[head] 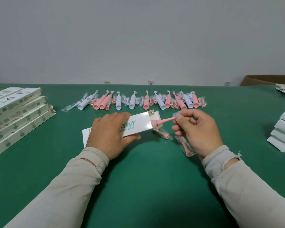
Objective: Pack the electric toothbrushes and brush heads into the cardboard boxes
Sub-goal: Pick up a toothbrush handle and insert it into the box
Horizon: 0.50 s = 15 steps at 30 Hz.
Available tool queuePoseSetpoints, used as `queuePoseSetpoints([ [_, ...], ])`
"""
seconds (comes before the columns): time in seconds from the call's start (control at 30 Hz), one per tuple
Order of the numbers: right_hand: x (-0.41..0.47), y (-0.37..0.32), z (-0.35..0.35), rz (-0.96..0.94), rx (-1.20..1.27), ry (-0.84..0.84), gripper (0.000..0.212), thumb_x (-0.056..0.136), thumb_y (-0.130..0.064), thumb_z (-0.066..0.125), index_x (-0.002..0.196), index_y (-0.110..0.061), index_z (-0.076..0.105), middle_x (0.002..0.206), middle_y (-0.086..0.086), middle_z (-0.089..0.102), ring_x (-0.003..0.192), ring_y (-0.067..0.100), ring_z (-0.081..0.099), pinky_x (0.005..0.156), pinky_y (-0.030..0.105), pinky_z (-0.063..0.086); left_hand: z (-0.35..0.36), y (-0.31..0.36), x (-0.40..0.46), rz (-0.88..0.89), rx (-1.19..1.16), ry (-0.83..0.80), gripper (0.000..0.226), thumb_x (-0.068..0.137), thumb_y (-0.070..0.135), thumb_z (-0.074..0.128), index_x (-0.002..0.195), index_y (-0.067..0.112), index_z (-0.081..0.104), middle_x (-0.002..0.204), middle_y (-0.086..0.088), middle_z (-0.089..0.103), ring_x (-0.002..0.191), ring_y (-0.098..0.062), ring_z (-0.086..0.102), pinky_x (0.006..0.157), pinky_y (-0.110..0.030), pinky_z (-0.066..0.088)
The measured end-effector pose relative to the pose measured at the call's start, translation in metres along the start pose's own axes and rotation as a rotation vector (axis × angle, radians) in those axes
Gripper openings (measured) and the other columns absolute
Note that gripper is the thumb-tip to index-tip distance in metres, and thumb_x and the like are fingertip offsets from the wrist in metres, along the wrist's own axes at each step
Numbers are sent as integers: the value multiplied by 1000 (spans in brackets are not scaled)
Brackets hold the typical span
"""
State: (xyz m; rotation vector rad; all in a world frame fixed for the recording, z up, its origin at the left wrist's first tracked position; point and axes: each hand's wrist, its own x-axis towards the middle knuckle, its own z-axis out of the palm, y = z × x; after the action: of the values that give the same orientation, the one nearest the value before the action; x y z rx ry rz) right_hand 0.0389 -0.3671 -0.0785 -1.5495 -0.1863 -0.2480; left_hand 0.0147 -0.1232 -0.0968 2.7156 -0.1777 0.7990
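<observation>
Sleeved forearms reached over the green table [141,186]. Gripping the white box [139,123] from above was the left hand [109,134]; the right hand [196,129] pinched a pink toothbrush [163,121] by its bristle end, body already inside the open mouth. Best to push straight along the box — a wrapped brush head [164,134] lay at the mouth, another [186,148] under the right palm. Beyond, unpacked toothbrushes [135,101] waited in a row; flat cartons [15,112] sat far left.
</observation>
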Motion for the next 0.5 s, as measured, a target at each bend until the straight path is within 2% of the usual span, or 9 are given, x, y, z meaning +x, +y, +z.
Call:
queuePoseSetpoints([
  [0.1, -4, 4, 4, -102, -161, -103, 13, 91, -10, 70, 86, -21, 74, 77, 4, 74, 65, 12, 68, 60, 23, 54, 1, 1, -1, 12, -1, -17, 59, 73, 71, 66, 119, 35, 58, 106, 11, 64, 97, -21, 56, 86, -39, 36],
  [0.17, -9, 6, 9, -183, -274, -203, 19, 89, -13, 72, 85, -31, 76, 82, -2, 72, 71, 8, 64, 72, 22, 53, 1, 2, -2, 21, -4, -16, 58, 72, 71, 64, 117, 35, 57, 104, 12, 63, 96, -20, 55, 85, -38, 34],
  [0.2, -10, 6, 10, -220, -329, -220, 22, 89, -13, 72, 85, -35, 74, 86, -6, 68, 72, 2, 60, 76, 18, 50, 1, 2, -1, 23, -4, -15, 57, 73, 71, 65, 117, 36, 57, 103, 12, 63, 95, -20, 55, 84, -38, 34],
  [0.27, -7, 5, 8, -235, -353, -145, 27, 90, -11, 70, 86, -38, 71, 92, -9, 61, 70, -2, 53, 74, 10, 44, 0, 2, -1, 22, -8, -13, 56, 73, 70, 66, 117, 35, 58, 102, 12, 63, 94, -20, 55, 85, -38, 35],
  [0.33, -4, 4, 3, -189, -348, -49, 26, 91, -10, 67, 88, -36, 70, 93, -9, 61, 67, -2, 51, 69, 7, 42, 0, 2, -1, 19, -12, -11, 57, 73, 70, 67, 118, 36, 58, 103, 13, 63, 95, -19, 55, 85, -38, 36],
  [0.37, -3, 5, 2, -142, -342, -39, 22, 92, -11, 66, 92, -33, 70, 92, -8, 63, 67, 1, 52, 67, 11, 45, 0, 2, -1, 20, -13, -15, 57, 73, 71, 66, 118, 36, 57, 103, 13, 62, 95, -19, 55, 85, -38, 35],
  [0.43, -4, 5, 5, 5, -219, -86, 14, 94, -15, 65, 105, -24, 66, 94, -4, 65, 70, 11, 60, 64, 26, 54, 0, 3, -1, 34, -8, -29, 57, 73, 72, 63, 117, 37, 57, 101, 14, 61, 95, -18, 54, 85, -37, 35],
  [0.5, -8, 4, 12, 156, -59, -153, 21, 96, -20, 64, 116, -16, 62, 96, 2, 69, 72, 14, 67, 57, 28, 56, 0, 6, -1, 66, -4, -49, 59, 72, 74, 61, 118, 37, 56, 101, 15, 60, 94, -18, 53, 84, -36, 34],
])
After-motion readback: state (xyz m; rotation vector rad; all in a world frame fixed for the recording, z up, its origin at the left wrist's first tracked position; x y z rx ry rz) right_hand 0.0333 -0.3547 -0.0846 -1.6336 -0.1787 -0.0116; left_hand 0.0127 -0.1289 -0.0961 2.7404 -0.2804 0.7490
